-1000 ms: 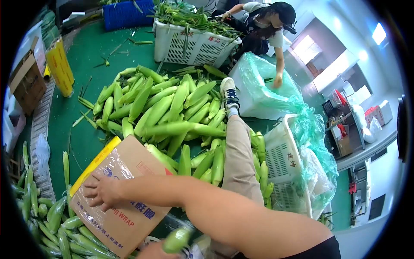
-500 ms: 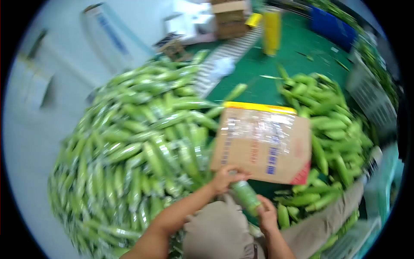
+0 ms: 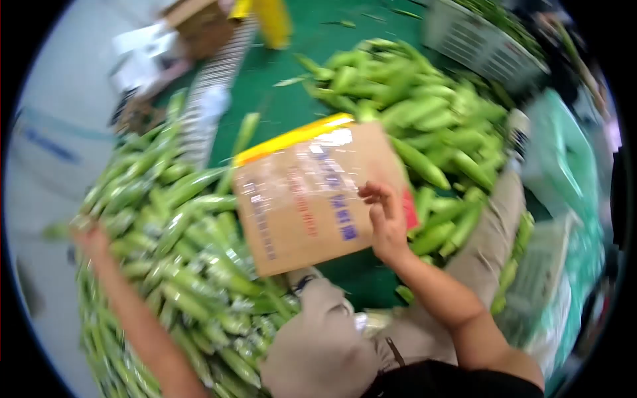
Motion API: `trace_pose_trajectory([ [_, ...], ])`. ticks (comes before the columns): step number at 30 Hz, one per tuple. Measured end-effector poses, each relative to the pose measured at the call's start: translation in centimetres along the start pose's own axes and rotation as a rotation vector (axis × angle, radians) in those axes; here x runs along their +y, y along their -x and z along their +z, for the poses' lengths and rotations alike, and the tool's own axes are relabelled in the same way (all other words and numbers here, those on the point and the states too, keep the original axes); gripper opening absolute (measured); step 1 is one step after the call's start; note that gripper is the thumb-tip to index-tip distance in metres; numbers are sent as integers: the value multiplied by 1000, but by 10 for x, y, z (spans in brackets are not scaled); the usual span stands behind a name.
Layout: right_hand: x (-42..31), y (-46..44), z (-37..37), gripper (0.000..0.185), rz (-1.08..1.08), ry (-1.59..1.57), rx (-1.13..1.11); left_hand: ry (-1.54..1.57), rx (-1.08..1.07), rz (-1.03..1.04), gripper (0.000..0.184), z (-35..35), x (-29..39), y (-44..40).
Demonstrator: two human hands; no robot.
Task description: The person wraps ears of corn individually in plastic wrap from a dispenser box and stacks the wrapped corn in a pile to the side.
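My left hand (image 3: 91, 237), smeared by motion, reaches over the far left edge of the pile of wrapped corn (image 3: 199, 232). Its fingers are closed around an ear of corn (image 3: 57, 231), whose green end sticks out to the left. Above the right part of a flat cardboard sheet (image 3: 305, 199) hovers my right hand (image 3: 386, 222), fingers loosely bent and apart, holding nothing. The sheet has a yellow strip along its far edge and blue and red print. Beyond it lies a heap of unwrapped green corn (image 3: 424, 113).
A grey crate (image 3: 481, 50) with green leaves stands at the far right. Clear green plastic (image 3: 561, 152) hangs near another crate (image 3: 537, 278). Cardboard boxes (image 3: 199, 26) and a yellow column (image 3: 272, 23) are at the back. My legs (image 3: 488, 232) flank the sheet.
Both hands held a wrapped ear of corn over my lap. Now my left hand has swung far left with corn, and my right has let go and risen over the cardboard. The view has turned right.
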State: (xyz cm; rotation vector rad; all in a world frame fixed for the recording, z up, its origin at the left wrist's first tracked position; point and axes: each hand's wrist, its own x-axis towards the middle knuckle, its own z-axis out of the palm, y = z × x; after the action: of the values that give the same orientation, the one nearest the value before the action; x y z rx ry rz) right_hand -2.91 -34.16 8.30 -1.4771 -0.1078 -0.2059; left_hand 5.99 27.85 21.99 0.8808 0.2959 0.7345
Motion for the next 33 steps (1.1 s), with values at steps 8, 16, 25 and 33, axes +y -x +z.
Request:
trace_pose_trajectory([
  [8,120,-90,-221,84,163,1474,-123,-1480,-685,569,41,48,-231,259],
  [16,126,-63,-205,76,180,906,356,-1919,-1034,240,64,64,-251,326],
  [25,38,-167,32,76,-496,1040,-676,-1694,-870,468,66,68,-241,322],
  [33,19,-184,6,68,-441,794,-662,-1583,-892,415,75,96,-295,234],
])
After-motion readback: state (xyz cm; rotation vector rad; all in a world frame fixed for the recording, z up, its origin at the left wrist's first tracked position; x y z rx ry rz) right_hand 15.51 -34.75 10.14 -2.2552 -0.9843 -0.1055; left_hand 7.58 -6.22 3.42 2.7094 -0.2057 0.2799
